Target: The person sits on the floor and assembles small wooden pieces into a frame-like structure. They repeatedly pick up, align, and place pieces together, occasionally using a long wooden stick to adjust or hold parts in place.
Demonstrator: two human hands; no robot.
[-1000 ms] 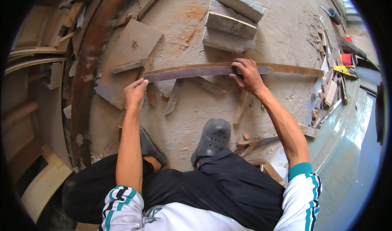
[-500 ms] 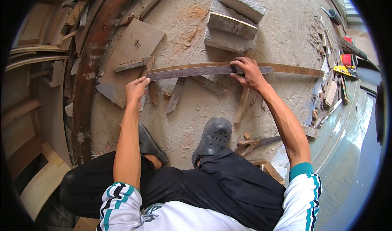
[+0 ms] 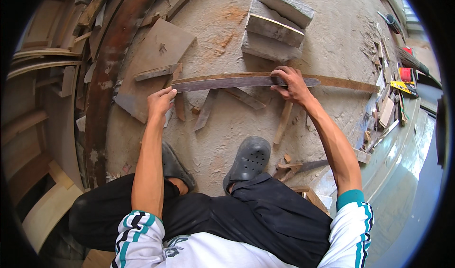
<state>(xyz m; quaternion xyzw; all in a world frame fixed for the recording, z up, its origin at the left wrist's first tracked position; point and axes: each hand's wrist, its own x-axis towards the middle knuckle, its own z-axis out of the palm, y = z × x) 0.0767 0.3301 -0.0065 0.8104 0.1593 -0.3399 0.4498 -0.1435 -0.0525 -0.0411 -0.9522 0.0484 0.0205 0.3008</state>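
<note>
A long, narrow wooden strip (image 3: 350, 83) with a brown edge runs crosswise above my feet. Along its near side lies a greyish face or second strip (image 3: 227, 82), tapering to a point just past my right hand; I cannot tell if the two are separate pieces. My left hand (image 3: 161, 102) pinches the left end between thumb and fingers. Further right, my right hand (image 3: 290, 84) is closed around the strip, its fingers curled over the top. Something dark shows under those fingers, too shadowed to name.
Beyond the strip sit rough concrete blocks (image 3: 275, 45). A flat board (image 3: 163, 45) and wood offcuts (image 3: 206, 110) lie on the floor. A handsaw (image 3: 289, 171) rests near my right shoe (image 3: 249, 159). Scrap wood (image 3: 386, 111) is piled at right; a rusty beam (image 3: 104, 78) runs along the left.
The whole scene has shifted slightly to the right in the view. Both hands keep the same hold on the strip.
</note>
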